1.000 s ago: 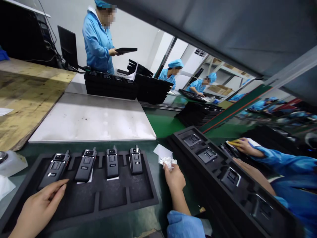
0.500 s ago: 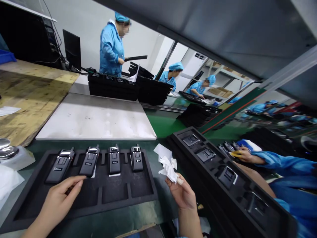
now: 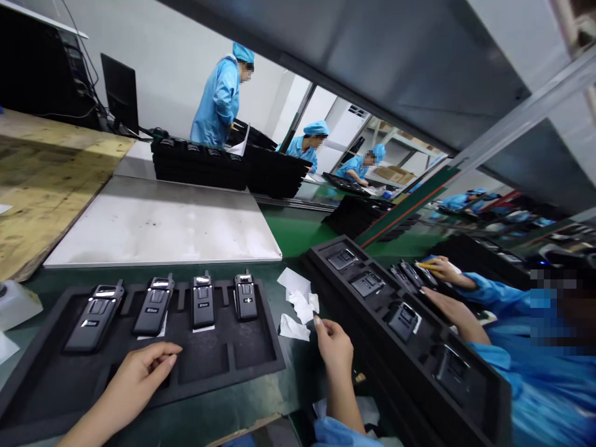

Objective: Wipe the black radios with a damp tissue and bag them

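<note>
A black foam tray (image 3: 261, 366) lies in front of me with several black handheld radios (image 3: 203, 302) standing in its far row; the near slots are bare. My left hand (image 3: 139, 379) rests on the tray at a near slot, fingers stretched out, holding nothing. My right hand (image 3: 333, 344) hovers just right of the tray, fingers loosely curled with nothing in them. Crumpled white wipes (image 3: 302, 305) lie on the green surface right beside its fingertips.
A second long black tray (image 3: 465, 397) of radios runs diagonally at right. Beyond it a co-worker's hands (image 3: 440, 270) work on radios. A metal plate (image 3: 158, 223), a wooden board (image 3: 46, 174) and stacked black trays (image 3: 200, 164) lie farther back, with people in blue coats.
My right hand held the crumpled wipe up half a second ago; the wipe now lies on the surface. My left hand has slid right along the tray's near row.
</note>
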`<state>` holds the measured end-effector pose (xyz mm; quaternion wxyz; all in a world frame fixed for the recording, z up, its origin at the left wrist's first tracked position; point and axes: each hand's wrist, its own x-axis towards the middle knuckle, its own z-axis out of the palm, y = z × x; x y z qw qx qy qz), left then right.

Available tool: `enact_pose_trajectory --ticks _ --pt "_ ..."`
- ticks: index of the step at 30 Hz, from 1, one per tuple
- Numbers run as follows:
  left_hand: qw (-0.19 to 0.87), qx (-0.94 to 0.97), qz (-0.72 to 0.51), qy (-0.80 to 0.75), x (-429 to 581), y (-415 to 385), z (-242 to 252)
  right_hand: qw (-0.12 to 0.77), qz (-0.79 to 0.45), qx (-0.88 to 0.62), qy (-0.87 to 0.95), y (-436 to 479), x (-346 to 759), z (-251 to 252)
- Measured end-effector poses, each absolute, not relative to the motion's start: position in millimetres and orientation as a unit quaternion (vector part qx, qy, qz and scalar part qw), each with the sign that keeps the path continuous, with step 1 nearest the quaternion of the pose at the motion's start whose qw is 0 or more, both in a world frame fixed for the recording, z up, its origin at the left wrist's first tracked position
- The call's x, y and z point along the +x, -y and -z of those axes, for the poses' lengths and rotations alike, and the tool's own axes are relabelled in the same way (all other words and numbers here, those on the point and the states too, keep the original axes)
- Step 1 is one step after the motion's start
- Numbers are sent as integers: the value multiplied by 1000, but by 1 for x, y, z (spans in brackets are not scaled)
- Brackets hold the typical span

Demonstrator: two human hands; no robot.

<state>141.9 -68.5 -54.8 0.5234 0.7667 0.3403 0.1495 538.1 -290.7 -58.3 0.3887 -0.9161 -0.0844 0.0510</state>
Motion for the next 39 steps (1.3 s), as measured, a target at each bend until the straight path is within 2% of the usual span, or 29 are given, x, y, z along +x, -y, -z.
enact_pose_trajectory --ticks 3,6,10,14,18,23,30,35,39 --pt "553 739 -144 -355 143 65 57 358 -43 -930 68 279 549 63" --pt "569 721 -148 -366 144 64 59 363 -48 -928 73 269 555 69" --pt "579 709 -155 -370 142 65 62 427 -79 -892 126 267 558 63" --pt "581 706 -148 -377 143 65 58 514 -151 -818 207 272 551 35" --pt "589 701 -140 -378 146 66 53 559 -206 -761 257 283 541 7" --pt "597 690 -155 -379 144 68 55 513 -239 -789 241 297 536 21" --pt "598 691 -158 -374 143 67 57 445 -152 -865 174 304 545 56" --pt "577 707 -167 -373 144 67 49 462 -188 -844 199 290 534 56" --pt "541 737 -185 -359 151 72 37 515 -243 -792 221 280 517 31"
